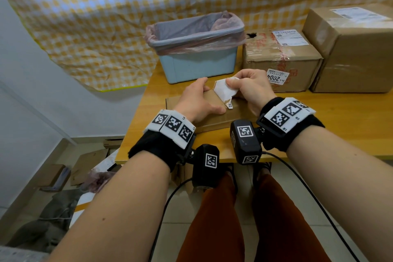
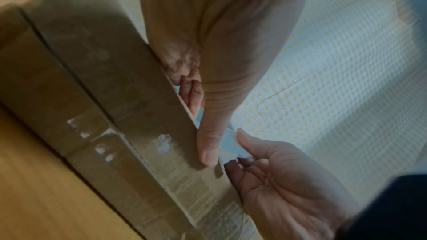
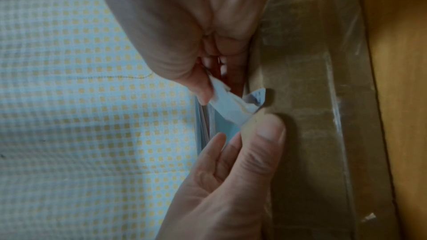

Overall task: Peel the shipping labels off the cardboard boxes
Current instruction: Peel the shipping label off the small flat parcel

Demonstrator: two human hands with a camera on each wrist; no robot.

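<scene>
A flat cardboard box (image 1: 234, 112) lies on the wooden table (image 1: 319, 125) in front of me. My left hand (image 1: 197, 100) grips its left part, thumb pressed on top and fingers curled over the far edge. My right hand (image 1: 244, 85) pinches a white shipping label (image 1: 223, 90), which is peeled up from the box and still attached at its lower tip. In the left wrist view the left thumb (image 2: 208, 152) presses the box (image 2: 138, 116) right beside the label (image 2: 228, 143). In the right wrist view the right thumb (image 3: 198, 88) pinches the label (image 3: 228, 105).
A light blue bin (image 1: 200, 57) with a pink bag liner stands behind the flat box. To the right stand a medium cardboard box (image 1: 280, 64) and a large one (image 1: 350, 49), each with a white label on top. A checkered cloth hangs behind. The table's front edge is near my wrists.
</scene>
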